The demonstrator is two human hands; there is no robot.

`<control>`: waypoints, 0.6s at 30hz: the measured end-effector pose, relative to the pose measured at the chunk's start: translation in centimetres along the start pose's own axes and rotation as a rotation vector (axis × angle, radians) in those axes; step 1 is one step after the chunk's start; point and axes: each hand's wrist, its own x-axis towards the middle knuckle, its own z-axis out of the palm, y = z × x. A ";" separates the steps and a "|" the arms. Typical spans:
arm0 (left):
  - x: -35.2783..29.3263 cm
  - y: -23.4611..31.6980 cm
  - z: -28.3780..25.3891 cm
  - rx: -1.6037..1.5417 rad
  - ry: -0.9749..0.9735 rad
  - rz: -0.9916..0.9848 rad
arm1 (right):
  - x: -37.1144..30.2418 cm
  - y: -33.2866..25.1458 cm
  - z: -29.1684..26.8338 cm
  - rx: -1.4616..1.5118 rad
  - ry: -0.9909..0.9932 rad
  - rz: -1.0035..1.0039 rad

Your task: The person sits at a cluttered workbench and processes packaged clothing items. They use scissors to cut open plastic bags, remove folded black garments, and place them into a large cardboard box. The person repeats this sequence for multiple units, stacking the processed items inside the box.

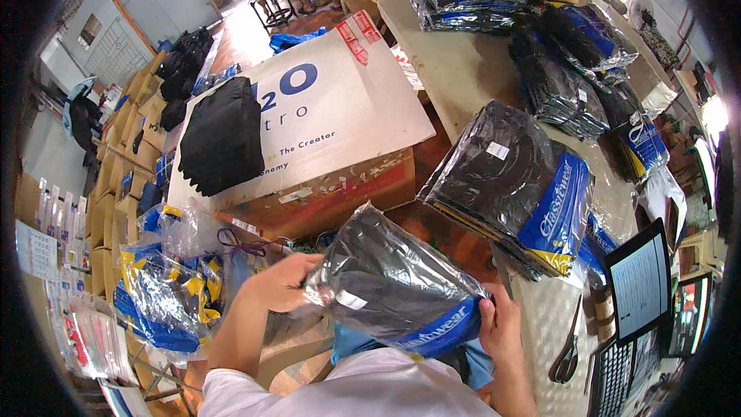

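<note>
In front of my body I hold a clear plastic package of folded black clothing (pixel 390 262) with a blue printed band along its lower edge. My left hand (pixel 287 284) pinches the bag's left end, where the plastic is crumpled. At the opposite end, my right hand (pixel 502 318) grips the blue corner with the thumb on top. A small white sticker (pixel 351 300) shows on the bag. To the right lies a stack of similar packages (pixel 502 170) on the table. A pile of unwrapped folded black clothing (pixel 224 135) rests on a large white cardboard box (pixel 347 100).
At left sits a clear bag of blue and yellow packaging (pixel 166 293). More wrapped black bundles (pixel 556 85) cover the table's far part. Black scissors (pixel 567 355), a laptop (pixel 639 282) and a lit screen (pixel 689 313) are at right. Open cardboard cartons (pixel 116 193) line the left side.
</note>
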 end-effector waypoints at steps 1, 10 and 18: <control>-0.4 0.3 -0.9 0.109 0.022 0.074 | -0.7 0.1 -0.3 -0.004 -0.054 0.069; -9.6 -2.5 -4.2 0.121 0.885 0.508 | -9.0 5.7 -3.7 0.046 0.251 0.232; -1.2 12.4 -11.3 1.078 0.673 -0.110 | -19.2 10.0 -20.5 -0.369 0.931 0.508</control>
